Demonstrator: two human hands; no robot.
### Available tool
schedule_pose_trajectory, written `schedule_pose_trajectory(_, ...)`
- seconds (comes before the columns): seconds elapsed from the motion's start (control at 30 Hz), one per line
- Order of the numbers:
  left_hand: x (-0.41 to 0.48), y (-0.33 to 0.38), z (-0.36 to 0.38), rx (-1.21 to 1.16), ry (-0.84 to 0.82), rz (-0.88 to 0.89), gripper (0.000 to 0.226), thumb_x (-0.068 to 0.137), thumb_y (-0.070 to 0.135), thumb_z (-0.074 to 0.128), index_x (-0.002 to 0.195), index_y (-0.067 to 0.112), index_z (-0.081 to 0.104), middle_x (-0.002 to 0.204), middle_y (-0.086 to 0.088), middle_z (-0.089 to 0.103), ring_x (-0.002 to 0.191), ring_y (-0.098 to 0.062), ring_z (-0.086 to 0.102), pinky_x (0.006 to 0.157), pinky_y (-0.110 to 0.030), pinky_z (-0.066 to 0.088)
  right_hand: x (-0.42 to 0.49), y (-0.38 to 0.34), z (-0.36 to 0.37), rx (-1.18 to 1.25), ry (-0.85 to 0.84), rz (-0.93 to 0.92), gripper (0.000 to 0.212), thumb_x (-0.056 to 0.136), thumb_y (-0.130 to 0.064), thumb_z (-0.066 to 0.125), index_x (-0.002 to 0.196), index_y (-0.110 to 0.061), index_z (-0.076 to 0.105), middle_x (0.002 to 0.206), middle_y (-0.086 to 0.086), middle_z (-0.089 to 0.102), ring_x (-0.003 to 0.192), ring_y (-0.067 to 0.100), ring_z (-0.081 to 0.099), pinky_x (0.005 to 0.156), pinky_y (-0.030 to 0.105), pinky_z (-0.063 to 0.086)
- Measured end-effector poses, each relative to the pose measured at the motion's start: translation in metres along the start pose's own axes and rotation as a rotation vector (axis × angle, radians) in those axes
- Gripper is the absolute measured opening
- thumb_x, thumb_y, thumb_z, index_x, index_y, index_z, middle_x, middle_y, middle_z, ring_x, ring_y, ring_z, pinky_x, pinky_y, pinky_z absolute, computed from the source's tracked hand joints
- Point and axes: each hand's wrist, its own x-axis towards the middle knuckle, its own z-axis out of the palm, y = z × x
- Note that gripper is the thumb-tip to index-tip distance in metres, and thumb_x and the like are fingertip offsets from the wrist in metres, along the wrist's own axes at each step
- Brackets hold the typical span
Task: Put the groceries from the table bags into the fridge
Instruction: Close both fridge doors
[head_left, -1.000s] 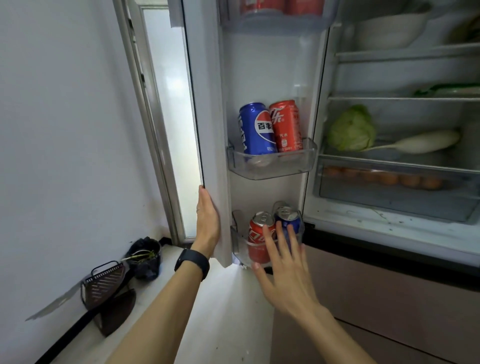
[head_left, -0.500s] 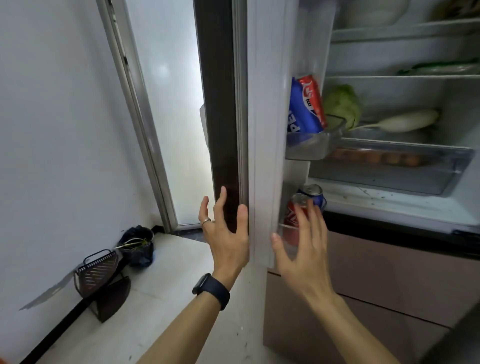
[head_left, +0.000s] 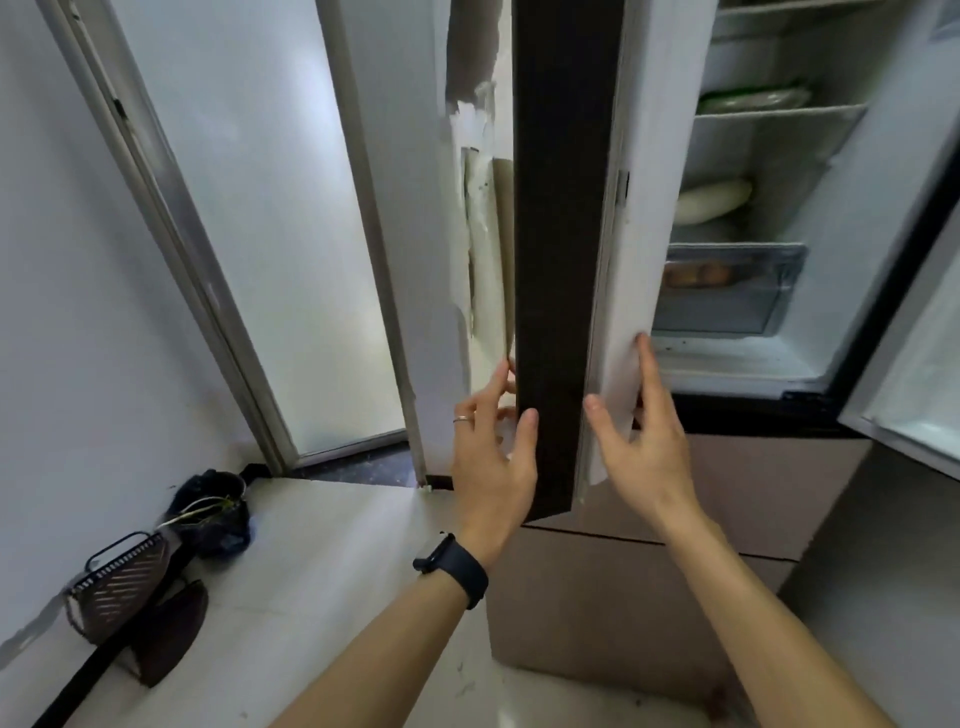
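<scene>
Left hand (head_left: 493, 457), right hand (head_left: 644, 447) flank fridge door (head_left: 566, 208), apparently touching.

Soft daylight is admitted through the frosted door (head_left: 249, 234); edges are bent by wide-angle distortion, and details are softened by slight blur.

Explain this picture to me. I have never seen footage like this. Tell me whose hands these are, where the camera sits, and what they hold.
There is no machine here. A person wears a wide-angle camera on the head, so you look down along their own arms. The left hand, with a watch on its wrist, has its thumb on the dark front of the fridge door and its fingers past the door's edge. The right hand lies with straight fingers on the door's white inner side. Neither hand carries anything. Inside the fridge lie a white radish and eggs in a drawer. On the floor at the left are a dustpan and a dark bag.
</scene>
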Motion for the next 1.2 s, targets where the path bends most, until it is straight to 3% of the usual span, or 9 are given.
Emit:
schedule_pose_trajectory(0.13, 0.006, -0.003, 0.026, 0.029, -0.073, 0.06, 0.058, 0.098, 0.03, 0.063, 0.149, 0.044, 0.039, 0.131, 0.011, 0.045, 0.119, -0.013, 0.056, 0.097, -0.033, 0.055, 0.013, 0.015, -0.021, -0.038, -0.032, 0.024, 0.078, 0.094, -0.053, 0.055, 0.154, -0.051, 0.007, 0.163, -0.025, 0.007, 0.15, 0.005, 0.01, 0.12, 0.045, 0.021)
schedule_pose_trajectory(0.23, 0.018, 0.0, 0.038, 0.031, -0.126, 0.146, 0.057, 0.095, 0.018, 0.067, 0.145, 0.035, 0.046, 0.128, 0.012, 0.054, 0.113, -0.005, 0.058, 0.093, -0.021, 0.053, 0.025, 0.023, -0.031, -0.016, -0.033, 0.057, 0.077, 0.09, -0.06, 0.053, 0.153, -0.052, 0.009, 0.164, -0.022, 0.01, 0.15, 0.007, 0.013, 0.12, 0.05, 0.024)
schedule_pose_trajectory(0.33, 0.041, 0.004, 0.046, 0.062, -0.154, 0.174, 0.049, 0.091, 0.014, 0.068, 0.134, 0.033, 0.051, 0.122, 0.011, 0.056, 0.108, -0.004, 0.057, 0.09, -0.022, 0.053, 0.036, 0.026, -0.034, -0.026, -0.028, 0.086, 0.078, 0.09, -0.064, 0.054, 0.151, -0.057, 0.007, 0.165, -0.018, 0.008, 0.151, 0.009, 0.012, 0.12, 0.049, 0.023)
schedule_pose_trajectory(0.47, 0.084, 0.004, 0.053, 0.387, -0.071, 0.33, 0.065, 0.083, 0.028, 0.075, 0.14, 0.03, 0.043, 0.138, 0.001, 0.04, 0.125, -0.021, 0.047, 0.099, -0.034, 0.049, 0.051, 0.027, -0.031, -0.097, 0.023, 0.07, 0.076, 0.092, -0.064, 0.051, 0.146, -0.066, -0.003, 0.166, -0.015, 0.009, 0.15, 0.02, 0.02, 0.117, 0.054, 0.028)
schedule_pose_trajectory(0.63, 0.133, -0.007, 0.069, 0.729, -0.157, 0.709, 0.086, 0.082, 0.05, 0.069, 0.155, 0.027, 0.03, 0.158, -0.012, 0.028, 0.148, -0.036, 0.025, 0.118, -0.051, 0.027, 0.07, 0.044, -0.031, -0.195, 0.061, 0.023, 0.065, 0.1, -0.058, 0.037, 0.146, -0.063, -0.009, 0.165, -0.013, 0.013, 0.148, 0.021, 0.028, 0.114, 0.046, 0.033)
schedule_pose_trajectory(0.83, 0.149, -0.019, 0.101, 0.849, -0.135, 0.726, 0.089, 0.081, 0.053, 0.074, 0.156, 0.032, 0.032, 0.162, -0.01, 0.022, 0.149, -0.036, 0.023, 0.116, -0.061, 0.023, 0.106, 0.059, -0.039, -0.193, 0.025, 0.113, 0.058, 0.103, -0.053, 0.028, 0.146, -0.063, -0.009, 0.161, -0.004, 0.031, 0.138, 0.026, 0.043, 0.109, 0.047, 0.041)
schedule_pose_trajectory(1.0, 0.153, -0.023, 0.124, 0.886, -0.112, 0.699, 0.093, 0.081, 0.055, 0.073, 0.158, 0.034, 0.026, 0.166, -0.009, 0.013, 0.152, -0.036, 0.014, 0.117, -0.064, 0.016, 0.131, 0.074, -0.045, -0.149, -0.017, 0.108, 0.055, 0.103, -0.055, 0.023, 0.146, -0.064, -0.01, 0.16, -0.002, 0.034, 0.137, 0.026, 0.046, 0.11, 0.051, 0.042)
schedule_pose_trajectory(1.2, 0.158, -0.024, 0.129, 0.911, -0.099, 0.679, 0.092, 0.083, 0.058, 0.07, 0.159, 0.036, 0.023, 0.167, -0.007, 0.011, 0.153, -0.034, 0.013, 0.116, -0.067, 0.016, 0.141, 0.083, -0.05, -0.165, -0.042, 0.087, 0.053, 0.104, -0.052, 0.023, 0.145, -0.063, -0.01, 0.162, -0.005, 0.029, 0.14, 0.025, 0.042, 0.111, 0.042, 0.038)
